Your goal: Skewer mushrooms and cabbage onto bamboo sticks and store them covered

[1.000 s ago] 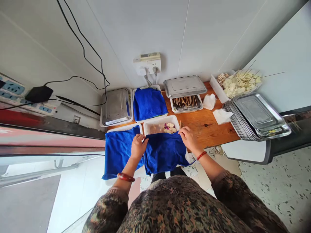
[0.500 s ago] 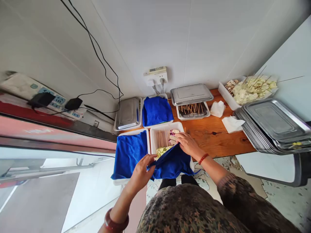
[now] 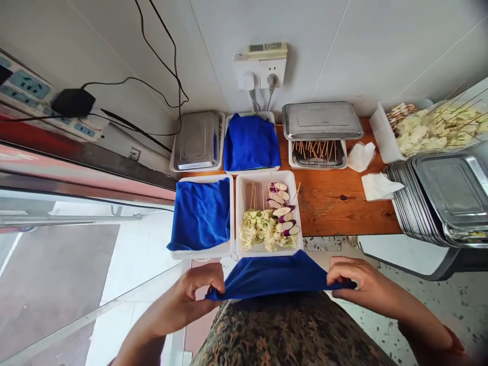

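A blue cloth (image 3: 274,274) is stretched between my two hands, just in front of my body. My left hand (image 3: 190,292) pinches its left corner, and my right hand (image 3: 362,284) grips the right one. Beyond the cloth's far edge stands an uncovered white tray (image 3: 249,178) on the wooden table. Skewered cauliflower (image 3: 263,231) lies in its near left part. Skewers of sliced purple-skinned eggplant (image 3: 284,211) fill the right side, with thin wooden sticks pointing toward the wall.
Blue cloths cover a tray on the left (image 3: 202,213) and another behind (image 3: 251,142). Metal lids top two back containers (image 3: 198,140) (image 3: 322,121). Tissues (image 3: 377,187) and stacked metal trays (image 3: 453,193) sit right, near bagged skewers (image 3: 438,127). Wires hang by a power strip (image 3: 30,86).
The blue cloth has come off the white tray and been drawn toward my body. My hands have moved back and farther apart, each holding a corner. The vegetable skewers are now exposed.
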`<action>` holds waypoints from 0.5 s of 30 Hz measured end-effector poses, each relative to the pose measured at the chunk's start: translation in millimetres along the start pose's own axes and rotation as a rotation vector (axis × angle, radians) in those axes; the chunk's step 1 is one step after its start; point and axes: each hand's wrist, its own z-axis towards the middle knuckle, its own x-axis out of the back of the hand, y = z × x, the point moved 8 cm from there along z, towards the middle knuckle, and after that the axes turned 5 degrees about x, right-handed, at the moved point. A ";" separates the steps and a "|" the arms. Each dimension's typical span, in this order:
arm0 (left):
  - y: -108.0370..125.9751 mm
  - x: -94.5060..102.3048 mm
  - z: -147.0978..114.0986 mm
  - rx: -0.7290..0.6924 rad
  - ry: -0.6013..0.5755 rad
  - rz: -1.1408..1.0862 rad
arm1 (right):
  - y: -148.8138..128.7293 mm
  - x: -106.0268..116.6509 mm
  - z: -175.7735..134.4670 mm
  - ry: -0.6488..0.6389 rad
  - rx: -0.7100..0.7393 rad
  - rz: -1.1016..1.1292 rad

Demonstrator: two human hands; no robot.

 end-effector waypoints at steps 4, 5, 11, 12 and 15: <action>-12.2 10.4 2.8 0.041 -0.028 0.018 | -5.5 23.4 3.7 0.036 0.083 0.135; -18.7 11.7 4.4 0.082 -0.014 0.060 | -1.9 25.5 5.7 0.049 0.060 0.141; -32.5 30.8 15.5 0.220 0.096 0.222 | 13.9 35.3 13.0 0.144 -0.092 0.182; -31.8 39.1 18.5 0.215 0.142 0.218 | 14.6 42.1 13.4 0.194 -0.102 0.184; -35.5 71.6 33.6 0.170 0.353 0.165 | 21.2 67.6 19.6 0.382 -0.133 0.161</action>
